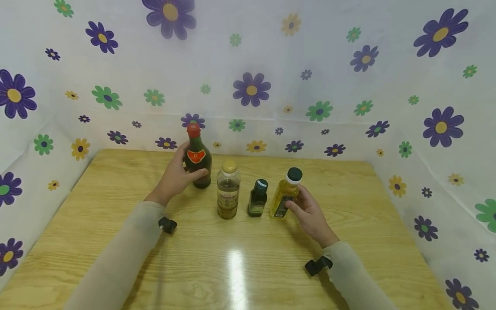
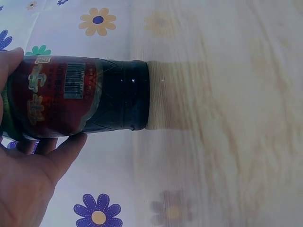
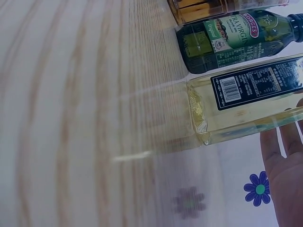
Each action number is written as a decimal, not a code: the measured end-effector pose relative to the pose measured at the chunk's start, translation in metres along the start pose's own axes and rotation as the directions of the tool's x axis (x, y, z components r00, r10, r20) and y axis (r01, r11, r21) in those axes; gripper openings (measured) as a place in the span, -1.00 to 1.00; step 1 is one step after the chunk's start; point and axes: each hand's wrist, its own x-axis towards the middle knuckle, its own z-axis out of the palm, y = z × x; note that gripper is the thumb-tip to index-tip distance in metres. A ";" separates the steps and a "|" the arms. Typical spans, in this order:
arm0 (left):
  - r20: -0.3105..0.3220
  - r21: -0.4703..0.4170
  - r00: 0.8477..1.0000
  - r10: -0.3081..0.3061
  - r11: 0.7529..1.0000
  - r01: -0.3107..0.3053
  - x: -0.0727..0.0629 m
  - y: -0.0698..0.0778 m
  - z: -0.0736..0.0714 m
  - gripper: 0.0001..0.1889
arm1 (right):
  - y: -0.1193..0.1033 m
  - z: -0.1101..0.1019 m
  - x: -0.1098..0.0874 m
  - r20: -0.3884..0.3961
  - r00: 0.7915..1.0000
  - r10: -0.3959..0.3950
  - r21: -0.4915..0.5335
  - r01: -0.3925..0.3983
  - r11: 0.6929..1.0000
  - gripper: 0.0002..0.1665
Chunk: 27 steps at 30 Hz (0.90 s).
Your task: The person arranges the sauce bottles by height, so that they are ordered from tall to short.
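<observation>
My left hand [image 1: 173, 177] holds a dark green glass bottle [image 1: 201, 165] with a red cap, the thumb across its front and the fingers behind. Its red label with a barcode faces the left wrist view, where the bottle's base [image 2: 137, 94] meets the table. On the right, my right hand [image 1: 311, 215] grips a clear bottle of yellow oil [image 1: 280, 198] with a dark green cap, thumb in front, fingers partly hidden behind. That oil bottle [image 3: 246, 113] leans slightly, its base at the tabletop.
Between the held bottles stand a gold-capped glass bottle [image 1: 227, 193] of brownish liquid and a small dark green olive oil bottle [image 1: 257, 200], close beside the yellow oil. They stand on a wooden table [image 1: 186, 267]. A flower-print cloth [image 1: 271, 56] rises behind and along both sides.
</observation>
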 end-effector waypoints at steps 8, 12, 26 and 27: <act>0.015 -0.039 1.000 -0.003 0.999 0.004 -0.003 -0.002 0.000 0.04 | 0.002 0.001 0.000 0.000 1.000 0.007 0.012 -0.007 1.000 -0.33; 0.010 -0.062 1.000 -0.003 0.998 0.003 -0.004 -0.006 0.000 0.02 | 0.001 0.001 0.000 0.005 1.000 0.015 0.016 -0.015 1.000 -0.31; 0.006 -0.138 1.000 -0.005 0.990 0.005 -0.015 -0.005 0.007 0.14 | -0.001 0.001 0.000 0.013 1.000 0.012 -0.003 -0.012 1.000 -0.31; 0.008 -0.139 1.000 -0.008 0.990 0.009 -0.016 -0.001 0.007 0.14 | -0.001 0.000 -0.001 0.011 1.000 0.012 -0.007 -0.012 1.000 -0.31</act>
